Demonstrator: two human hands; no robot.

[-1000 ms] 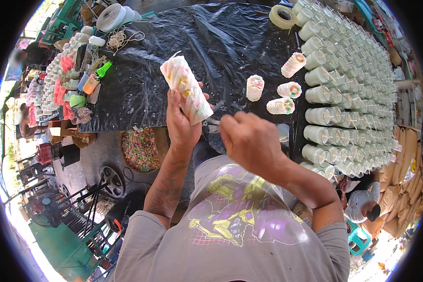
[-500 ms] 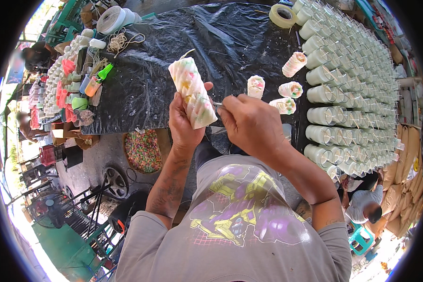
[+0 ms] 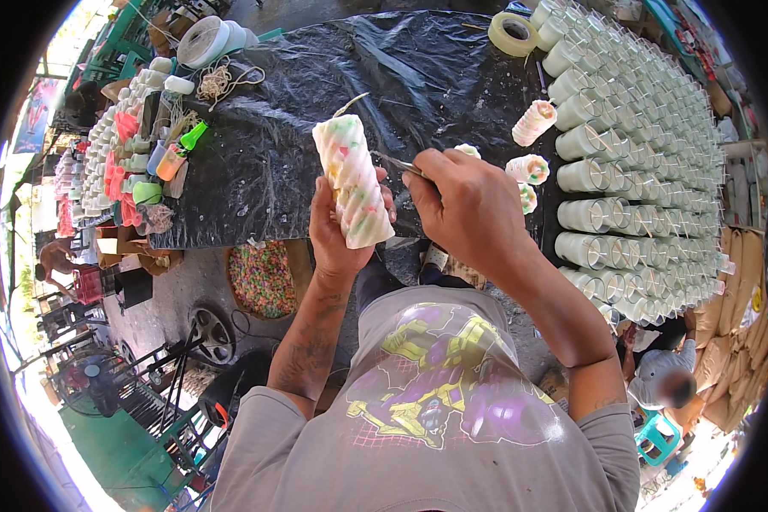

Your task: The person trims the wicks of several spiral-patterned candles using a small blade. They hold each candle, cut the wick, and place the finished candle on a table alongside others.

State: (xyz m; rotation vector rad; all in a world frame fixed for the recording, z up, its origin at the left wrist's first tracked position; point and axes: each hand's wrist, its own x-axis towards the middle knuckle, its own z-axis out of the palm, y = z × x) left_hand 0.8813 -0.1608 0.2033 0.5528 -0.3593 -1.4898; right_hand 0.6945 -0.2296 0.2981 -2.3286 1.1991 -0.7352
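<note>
A white twisted pillar candle (image 3: 354, 183) with pink, green and yellow flecks and a wick at its far end leans slightly in my left hand (image 3: 334, 237), whose fingers wrap its lower half. My right hand (image 3: 471, 203) is closed on a thin metal tool (image 3: 392, 161). The tool's tip points left, close to the candle's right side; whether it touches I cannot tell. Beyond my right hand, similar twisted candles lie on the black plastic sheet (image 3: 299, 77): one candle (image 3: 534, 124) farthest back, another (image 3: 529, 169) nearer, and others partly hidden behind the hand.
Rows of whitish candles in clear cups (image 3: 584, 177) fill the table's right side. A tape roll (image 3: 513, 34) lies at the back, string (image 3: 222, 81) and bottles (image 3: 172, 160) at the left. Below the table's edge stands a box of coloured bits (image 3: 262, 277). A person (image 3: 664, 375) is at lower right.
The candle has been turned in my left hand and stands a little more upright. My right hand has shifted slightly right and up, and the tool's tip is now higher beside the candle.
</note>
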